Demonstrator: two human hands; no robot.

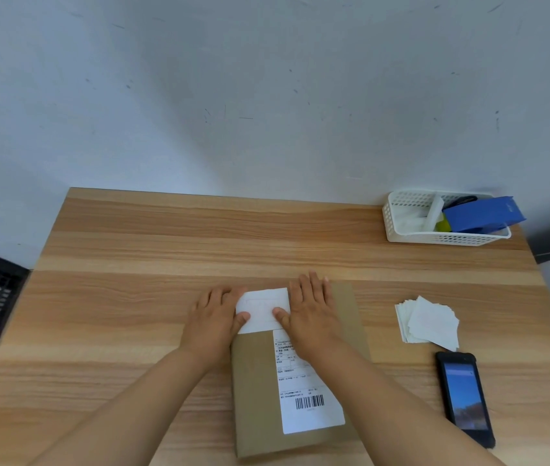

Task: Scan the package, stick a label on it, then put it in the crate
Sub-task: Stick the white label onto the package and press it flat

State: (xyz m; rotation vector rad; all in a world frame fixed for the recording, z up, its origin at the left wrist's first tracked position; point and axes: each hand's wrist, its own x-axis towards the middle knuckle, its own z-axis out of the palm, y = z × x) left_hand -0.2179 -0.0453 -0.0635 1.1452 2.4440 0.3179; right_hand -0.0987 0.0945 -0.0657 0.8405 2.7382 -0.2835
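I keep my left hand (214, 317) and right hand (313, 311) flat and open, gripping nothing, pressing the label (262, 309) onto the package's (256, 391) far end (thumbs smoothing outward should avoid bubbles).

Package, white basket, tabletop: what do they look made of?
Package: looks like brown cardboard, matte, with crisp flat edges, and a white paper shipping label on top. White basket: probably moulded plastic, with a regular perforated grid and a slightly glossy rim. Table: light wood grain with banded planks; whether it is laminate or solid wood cannot be told.
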